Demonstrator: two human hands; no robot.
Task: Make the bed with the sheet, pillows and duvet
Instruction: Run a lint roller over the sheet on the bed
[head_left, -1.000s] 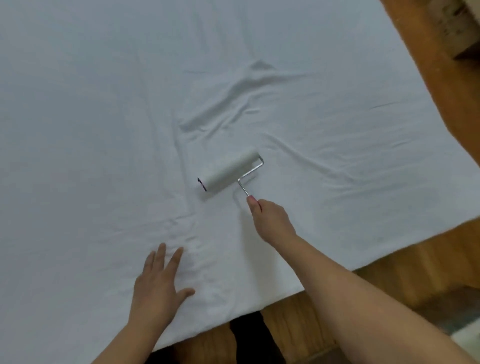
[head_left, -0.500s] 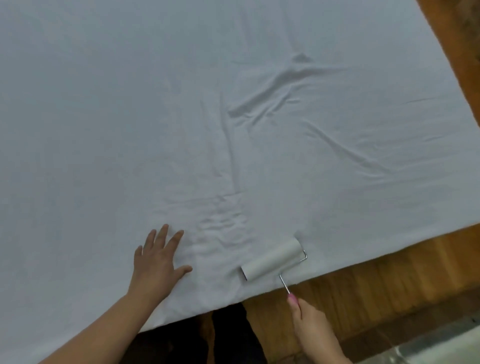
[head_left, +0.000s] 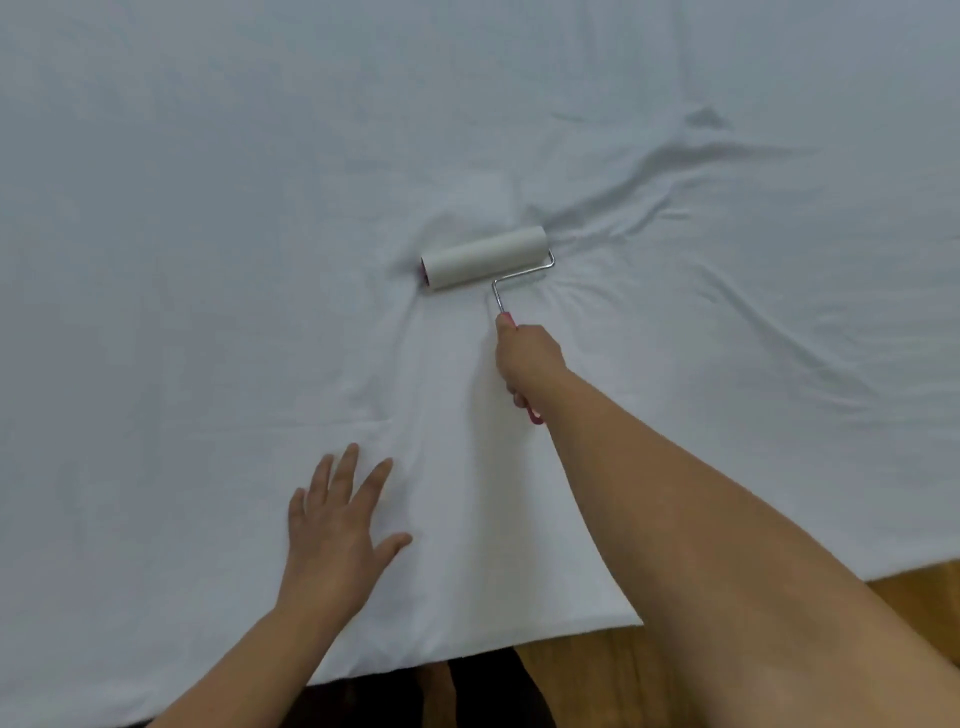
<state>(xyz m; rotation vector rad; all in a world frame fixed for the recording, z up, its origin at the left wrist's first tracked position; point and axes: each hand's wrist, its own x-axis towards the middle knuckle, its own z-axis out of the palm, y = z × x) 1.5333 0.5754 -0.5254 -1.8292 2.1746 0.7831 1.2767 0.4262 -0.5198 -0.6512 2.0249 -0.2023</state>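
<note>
We press the left hand (head_left: 335, 525), fingers spread, flat on the sheet (head_left: 208, 260) to anchor it; the right hand (head_left: 527, 358) grips the roller (head_left: 483, 258) handle.

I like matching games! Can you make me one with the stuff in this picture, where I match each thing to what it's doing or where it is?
Things:
1. left hand
2. right hand
3. white cylindrical lint roller with a bent metal wire arm
4. brown wooden floor

States:
A. grips a red handle
B. shows past the near edge of the white fabric bed sheet
C. lies flat on the sheet, fingers spread
D. rests on the sheet beside some wrinkles

Pairs: 1-C, 2-A, 3-D, 4-B
</note>
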